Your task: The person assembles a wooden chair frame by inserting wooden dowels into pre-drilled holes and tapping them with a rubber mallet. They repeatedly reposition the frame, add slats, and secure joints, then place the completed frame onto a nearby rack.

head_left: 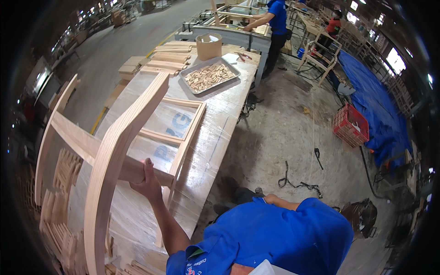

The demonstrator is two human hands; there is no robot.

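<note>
My left hand (147, 183) is closed round a rail of a pale wooden chair frame (110, 151), with the thumb up along the rail. The frame has two long curved posts joined by a wide crosspiece and stands tilted over the table's left side. Behind it on the table lies a flat rectangular wooden frame (185, 145) with a middle bar; the chair frame partly hides it. My right hand (271, 200) is down beside my body, past the blue shirt; its fingers cannot be made out.
On the plastic-covered table (208, 156) are a metal tray (187, 85) of wooden dowels, a round tub (209, 47), pliers (244, 56) and stacked wooden parts (169, 57). More wooden pieces (57, 224) lie at lower left. A red crate (350, 126) stands rightward; a co-worker (276, 23) works beyond.
</note>
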